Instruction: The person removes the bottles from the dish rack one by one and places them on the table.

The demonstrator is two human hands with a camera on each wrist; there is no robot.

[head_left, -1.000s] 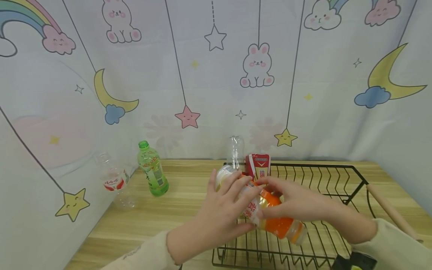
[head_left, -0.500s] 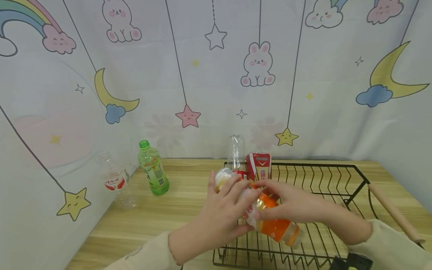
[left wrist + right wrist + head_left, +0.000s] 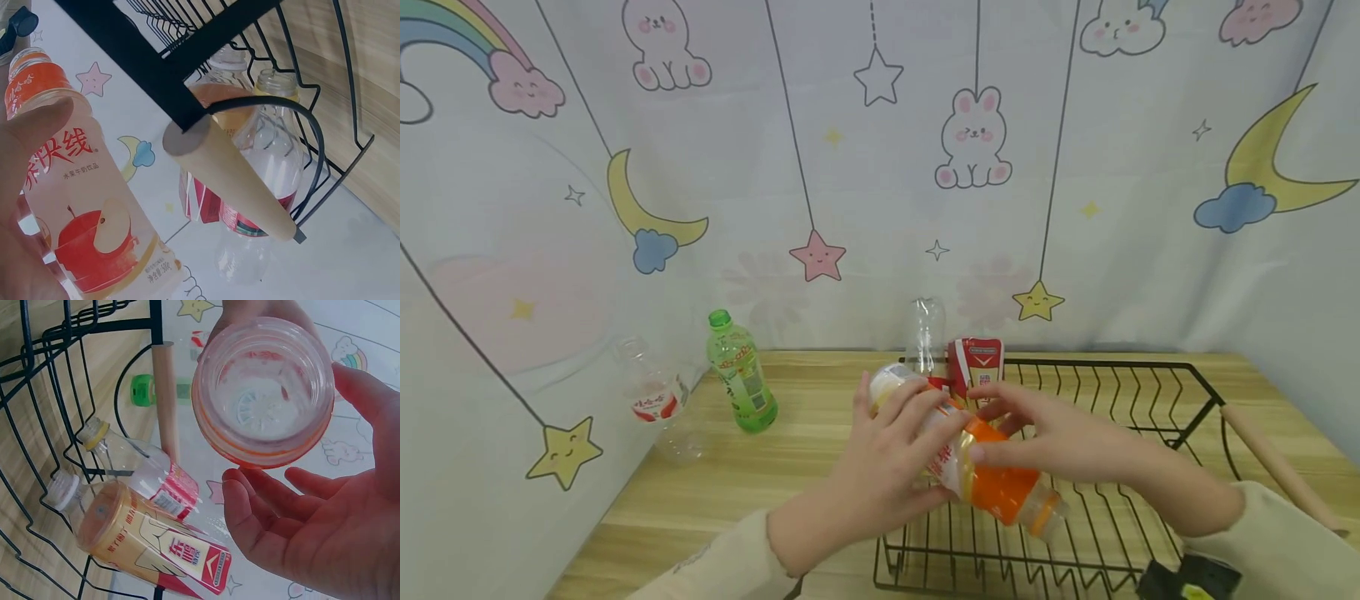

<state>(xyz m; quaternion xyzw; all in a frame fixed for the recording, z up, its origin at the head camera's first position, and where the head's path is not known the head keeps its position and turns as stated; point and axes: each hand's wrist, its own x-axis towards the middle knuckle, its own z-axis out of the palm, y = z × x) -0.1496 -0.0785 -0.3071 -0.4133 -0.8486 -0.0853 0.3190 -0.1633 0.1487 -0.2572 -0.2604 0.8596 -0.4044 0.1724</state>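
Observation:
An uncapped plastic drink bottle (image 3: pixel 1003 487) with an orange and white label is held tilted above the rack, mouth pointing down and right. My left hand (image 3: pixel 883 454) grips it round the white base half. On the orange neck half, the thumb of my right hand (image 3: pixel 1052 433) rests on the near side, with its bent fingers at the far side, partly hidden. The left wrist view shows a red apple printed on the bottle (image 3: pixel 100 219). Looking into its mouth, the right wrist view shows the bottle (image 3: pixel 206 419) without drink inside; the right fingers curve beside it.
A black wire rack (image 3: pixel 1112 367) with a wooden handle (image 3: pixel 1273 467) stands on the table. In it, upside down, are a clear bottle (image 3: pixel 927 329) and a red-labelled bottle (image 3: pixel 977 362). At the left stand a green bottle (image 3: pixel 743 375) and a clear one (image 3: pixel 658 404).
Both hands and the drink bottle have shifted slightly left. The right hand has risen a little on the bottle, and more of the orange label shows.

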